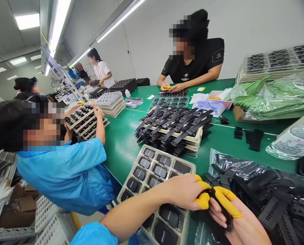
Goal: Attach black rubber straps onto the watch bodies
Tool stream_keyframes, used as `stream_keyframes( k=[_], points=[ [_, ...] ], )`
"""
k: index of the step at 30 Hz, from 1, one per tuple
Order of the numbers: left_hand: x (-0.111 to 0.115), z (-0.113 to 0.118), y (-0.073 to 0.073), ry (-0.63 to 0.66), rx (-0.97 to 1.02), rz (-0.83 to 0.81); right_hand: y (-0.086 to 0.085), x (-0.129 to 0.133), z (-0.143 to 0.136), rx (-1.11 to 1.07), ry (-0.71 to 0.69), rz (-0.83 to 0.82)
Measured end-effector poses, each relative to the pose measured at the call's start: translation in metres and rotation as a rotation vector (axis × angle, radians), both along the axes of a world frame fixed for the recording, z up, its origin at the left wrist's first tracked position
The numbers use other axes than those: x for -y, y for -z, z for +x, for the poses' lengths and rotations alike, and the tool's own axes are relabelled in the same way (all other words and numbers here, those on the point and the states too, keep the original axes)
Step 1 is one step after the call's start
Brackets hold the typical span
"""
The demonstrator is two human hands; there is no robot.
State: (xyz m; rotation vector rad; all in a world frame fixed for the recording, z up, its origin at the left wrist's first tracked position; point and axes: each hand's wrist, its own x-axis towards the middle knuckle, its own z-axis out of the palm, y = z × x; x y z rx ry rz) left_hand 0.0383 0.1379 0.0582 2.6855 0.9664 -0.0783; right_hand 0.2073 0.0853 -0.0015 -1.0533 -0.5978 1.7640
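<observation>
Bare left forearm (139, 207) right up close, reaching over the tray (193, 168), and both hands are busy just off that tray's right side! Left hand (184, 190) closed, yellow-covered fingertips pinching a black strap (223, 206); right hand (246, 221) gripping the same strap from the other side, fingers curled round it. Its exact fit between them is hidden, so whether anything else is in there, I can't tell.

Now, the danger spots. Smooth finger covers on a slim, dark strap: if one pinch loosens while the other pulls, it could spring away, maybe onto the tray. And look at that forearm, right above the square pieces (160, 171) in their cells! Dip the elbow or wrist and a piece could be knocked out, or the tray nudged, and its left corner seems to poke past the edge of the green counter (121, 143).

Right of the tray, loose straps (276, 211) lie tangled over a clear bag (218, 156); snag one and others may come along. Beyond the tray, a stack (174, 129) has straps hanging over its sides, and one shove from the tray could send a few sliding.
</observation>
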Motion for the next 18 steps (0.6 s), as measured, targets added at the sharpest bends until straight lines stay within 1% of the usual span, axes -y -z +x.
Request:
stream_keyframes(
  k=[9,14,18],
  points=[
    [0.0016,-0.0039,0.0102,-0.007,0.067,0.007,0.0006,-0.001,-0.0031,-0.056,0.033,0.007],
    [0.0018,-0.0021,0.0083,-0.019,0.087,0.015,0.0006,0.0005,-0.0059,-0.143,0.06,0.028],
    [0.0022,-0.0019,0.0069,-0.045,0.076,0.018,0.0002,0.0025,-0.0094,-0.099,0.091,0.032]
  ],
)
